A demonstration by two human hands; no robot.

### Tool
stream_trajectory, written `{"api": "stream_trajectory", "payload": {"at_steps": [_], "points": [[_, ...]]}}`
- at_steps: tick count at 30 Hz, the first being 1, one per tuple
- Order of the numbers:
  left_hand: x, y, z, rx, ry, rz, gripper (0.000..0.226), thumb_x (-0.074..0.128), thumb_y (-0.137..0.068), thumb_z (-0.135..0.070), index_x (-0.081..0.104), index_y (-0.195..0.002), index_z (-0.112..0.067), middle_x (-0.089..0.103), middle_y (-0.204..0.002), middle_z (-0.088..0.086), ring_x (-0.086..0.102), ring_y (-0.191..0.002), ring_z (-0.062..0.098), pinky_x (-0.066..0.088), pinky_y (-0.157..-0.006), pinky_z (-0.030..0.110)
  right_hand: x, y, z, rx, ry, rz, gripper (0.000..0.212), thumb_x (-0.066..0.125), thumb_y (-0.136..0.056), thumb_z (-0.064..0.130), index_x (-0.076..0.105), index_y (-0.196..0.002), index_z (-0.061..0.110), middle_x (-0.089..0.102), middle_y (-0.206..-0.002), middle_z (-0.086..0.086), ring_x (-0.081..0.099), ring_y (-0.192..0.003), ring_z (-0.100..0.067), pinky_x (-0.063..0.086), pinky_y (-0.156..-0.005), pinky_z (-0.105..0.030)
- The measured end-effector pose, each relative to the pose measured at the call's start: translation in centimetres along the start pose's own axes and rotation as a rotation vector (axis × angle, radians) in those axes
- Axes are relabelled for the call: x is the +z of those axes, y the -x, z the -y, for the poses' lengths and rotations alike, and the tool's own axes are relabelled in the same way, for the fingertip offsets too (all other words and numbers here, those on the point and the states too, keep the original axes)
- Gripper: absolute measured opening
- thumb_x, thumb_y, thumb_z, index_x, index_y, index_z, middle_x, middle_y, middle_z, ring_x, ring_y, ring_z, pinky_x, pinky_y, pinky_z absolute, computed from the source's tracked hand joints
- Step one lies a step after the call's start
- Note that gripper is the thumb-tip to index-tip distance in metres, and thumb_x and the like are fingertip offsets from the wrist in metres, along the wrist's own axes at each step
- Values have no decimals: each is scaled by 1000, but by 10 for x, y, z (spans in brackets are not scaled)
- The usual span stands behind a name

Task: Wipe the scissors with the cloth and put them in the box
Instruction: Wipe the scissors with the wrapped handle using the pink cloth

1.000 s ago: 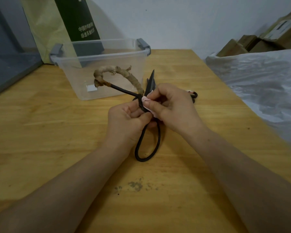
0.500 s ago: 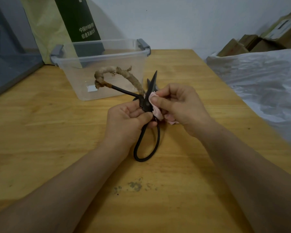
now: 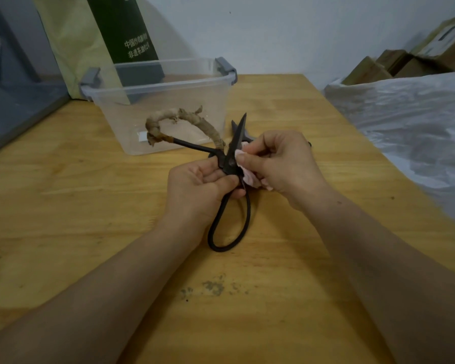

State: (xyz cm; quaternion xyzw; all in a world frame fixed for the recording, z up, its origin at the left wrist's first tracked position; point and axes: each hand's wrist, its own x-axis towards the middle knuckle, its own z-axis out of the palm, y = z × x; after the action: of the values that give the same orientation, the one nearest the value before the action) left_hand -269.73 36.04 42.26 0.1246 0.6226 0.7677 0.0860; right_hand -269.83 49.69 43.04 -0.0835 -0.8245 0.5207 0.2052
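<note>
Left hand (image 3: 197, 190) grips the black scissors (image 3: 231, 160) just below the pivot, fingers (image 3: 212, 177) curled round the shank. The blades are parted and point up and away, the bare loop handle hangs toward the person, and the tape-wrapped handle arcs out left in front of the clear box (image 3: 158, 101). Right hand (image 3: 281, 164) pinches a wad of pink cloth (image 3: 250, 177) between thumb and forefinger, pressed against the right side of the scissors at the pivot. Box stands open-topped on the worktop (image 3: 63, 206) just beyond the hands, scissors outside it — green carton (image 3: 126, 30) behind, crumpled plastic sheet (image 3: 405, 122) off right.
</note>
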Motion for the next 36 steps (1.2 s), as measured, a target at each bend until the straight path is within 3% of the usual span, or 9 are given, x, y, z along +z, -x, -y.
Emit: {"api": "stream_trajectory", "payload": {"at_steps": [2,5,10,13,15,20,27,31,36], "points": [[0,-1,-1,-17,19,-7,27,58,-81,15,67,-101,-1,73,-92,13,70,-77,18,58,-62,21,-5,1,1,-11,-30,-10,21,79,-75,14,64,-66,26,66,-71,10,63,-64,-4,48,-53,-20],[2,0,-2,-18,31,3,27,59,-82,14,68,-100,-3,74,-89,11,71,-77,18,58,-64,22,-6,5,5,-73,-160,14,16,79,-75,12,68,-68,21,66,-66,6,56,-48,2,36,-41,-7],[0,1,-1,-42,-3,-12,25,58,-82,15,68,-98,-1,73,-90,14,71,-80,22,58,-67,25,-10,4,6,-60,-34,166,9,76,-78,8,72,-75,16,63,-64,10,55,-47,8,36,-42,-5],[-1,0,-2,-48,6,-14,26,57,-82,16,68,-98,0,73,-93,16,70,-85,25,57,-68,26,-15,3,3,-46,76,103,19,77,-78,13,68,-68,27,64,-60,12,62,-53,-5,50,-46,-22],[-1,-1,-3,-45,24,-12,26,56,-82,15,68,-100,0,73,-94,17,70,-86,24,57,-68,25,-16,4,3,3,-65,77,15,76,-78,14,68,-70,23,66,-63,4,64,-52,-24,48,-40,-29],[-1,0,-3,-43,32,-11,25,57,-82,14,68,-97,-2,73,-93,14,70,-81,21,57,-68,24,-10,11,7,27,-192,241,13,72,-79,1,64,-77,10,63,-69,-7,54,-43,0,35,-37,-11],[-1,-2,-1,-54,36,-18,26,56,-83,14,67,-103,2,73,-92,16,70,-80,21,57,-68,24,-3,4,3,59,-229,107,16,69,-82,0,59,-73,9,58,-53,-6,45,-29,-7,31,-30,-14],[1,1,-2,-39,32,21,25,56,-83,14,68,-101,1,73,-93,15,70,-80,19,57,-67,24,-10,-3,2,69,-236,-38,16,69,-84,10,60,-73,17,63,-51,7,56,-41,-3,42,-37,-17],[0,-1,-1,-34,34,10,18,60,-86,3,68,-101,0,73,-90,15,69,-73,17,57,-61,20,-18,3,7,154,-442,237,11,70,-80,2,61,-76,5,58,-53,-12,41,-27,-17,27,-32,-14]]}}
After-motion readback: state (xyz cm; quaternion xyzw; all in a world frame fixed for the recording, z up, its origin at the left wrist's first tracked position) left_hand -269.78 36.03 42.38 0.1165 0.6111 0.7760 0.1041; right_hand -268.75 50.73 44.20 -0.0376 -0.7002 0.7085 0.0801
